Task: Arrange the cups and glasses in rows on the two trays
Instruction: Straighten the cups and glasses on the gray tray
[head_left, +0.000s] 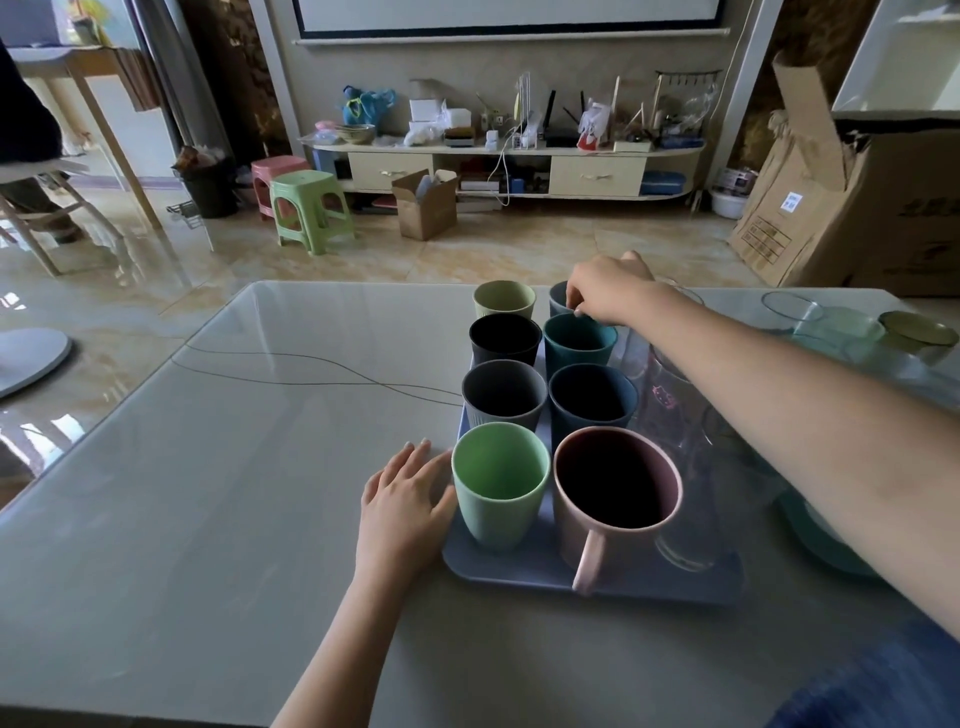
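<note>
A blue-grey tray (524, 569) holds two rows of cups. The left row runs from a light green cup (500, 483) up through a grey cup (504, 395) and a black cup (505, 340) to a pale yellow-green cup (504, 300). The right row has a pink mug (615, 493), a navy cup (592, 397), a teal cup (577, 340) and a blue-grey cup (558, 300) at the far end. My right hand (608, 291) pinches that far cup's rim. My left hand (405, 501) rests flat at the tray's left edge. Clear glasses (675, 415) stand right of the cups, under my forearm.
A teal tray (826, 540) lies to the right, partly hidden by my arm. Clear glasses (792, 312) and a small dark dish (917, 327) stand at the table's far right. A thin wire (311, 369) crosses the table (208, 493). Stools and boxes sit on the floor beyond.
</note>
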